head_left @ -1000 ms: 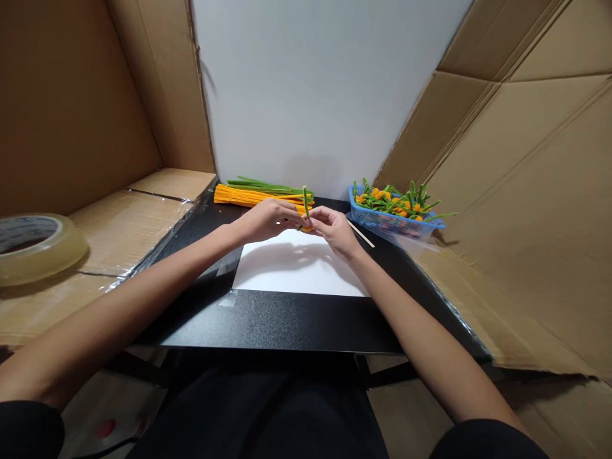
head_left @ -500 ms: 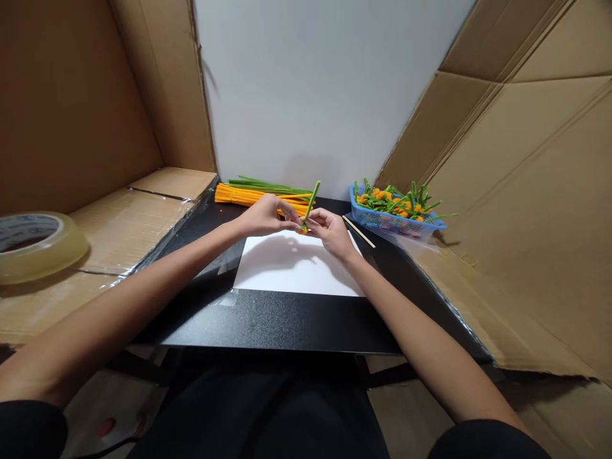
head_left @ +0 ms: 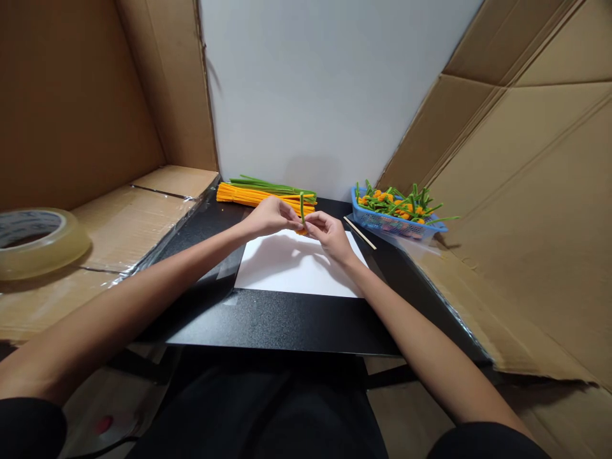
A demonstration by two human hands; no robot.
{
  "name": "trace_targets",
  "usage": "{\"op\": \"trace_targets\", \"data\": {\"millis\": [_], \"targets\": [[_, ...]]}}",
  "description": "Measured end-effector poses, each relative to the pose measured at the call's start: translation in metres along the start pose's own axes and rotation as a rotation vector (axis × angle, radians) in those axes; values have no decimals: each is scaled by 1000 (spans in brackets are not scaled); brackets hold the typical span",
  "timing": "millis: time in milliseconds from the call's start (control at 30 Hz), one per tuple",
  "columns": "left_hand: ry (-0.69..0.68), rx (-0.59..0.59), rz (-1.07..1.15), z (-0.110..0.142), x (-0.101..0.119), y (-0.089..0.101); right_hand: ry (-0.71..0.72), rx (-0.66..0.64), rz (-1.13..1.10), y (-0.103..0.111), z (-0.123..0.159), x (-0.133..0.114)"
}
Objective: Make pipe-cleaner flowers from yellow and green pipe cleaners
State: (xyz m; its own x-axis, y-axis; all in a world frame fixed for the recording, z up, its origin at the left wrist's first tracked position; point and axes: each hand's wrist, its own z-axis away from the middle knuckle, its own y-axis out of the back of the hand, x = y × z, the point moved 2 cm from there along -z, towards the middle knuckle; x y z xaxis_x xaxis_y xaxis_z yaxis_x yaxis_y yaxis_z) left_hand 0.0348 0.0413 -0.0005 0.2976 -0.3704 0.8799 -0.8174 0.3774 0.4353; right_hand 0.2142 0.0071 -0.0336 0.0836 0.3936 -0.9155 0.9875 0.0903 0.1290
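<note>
Over a white sheet of paper (head_left: 296, 271), my left hand (head_left: 273, 217) and my right hand (head_left: 329, 234) meet at the fingertips. Both pinch a small pipe cleaner flower (head_left: 302, 207); its green stem stands nearly upright between them. A bit of orange shows under the fingers, and the rest of the flower is hidden by them. Just behind my left hand lies a bundle of orange pipe cleaners (head_left: 239, 194), with green pipe cleaners (head_left: 272, 185) along its far side.
At the back right, a blue basket (head_left: 382, 218) holds several orange and green pipe cleaner pieces. A thin wooden stick (head_left: 360, 233) lies right of the paper on the black table (head_left: 287, 325). Cardboard walls (head_left: 540, 210) flank both sides, and a tape roll (head_left: 62, 252) rests at left.
The green stem has turned from leaning right to nearly upright. Both hands keep their pinch in about the same place, and the view has shifted slightly.
</note>
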Motion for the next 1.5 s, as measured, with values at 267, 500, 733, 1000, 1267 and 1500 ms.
{"op": "trace_targets", "data": {"millis": [267,500,733,1000,1267,1500], "targets": [[157,96,151,3,0,-6,124,136,134,1,2,1],[99,132,228,8,0,-16,164,267,191,-5,11,-7],[-133,311,53,16,3,-28,27,271,26,-6,7,4],[19,139,133,13,4,-26,274,311,334,-4,15,-12],[291,-21,422,15,7,-20,424,223,558,-2,18,-18],[192,107,277,14,5,-25,343,176,503,-2,14,-17]]}}
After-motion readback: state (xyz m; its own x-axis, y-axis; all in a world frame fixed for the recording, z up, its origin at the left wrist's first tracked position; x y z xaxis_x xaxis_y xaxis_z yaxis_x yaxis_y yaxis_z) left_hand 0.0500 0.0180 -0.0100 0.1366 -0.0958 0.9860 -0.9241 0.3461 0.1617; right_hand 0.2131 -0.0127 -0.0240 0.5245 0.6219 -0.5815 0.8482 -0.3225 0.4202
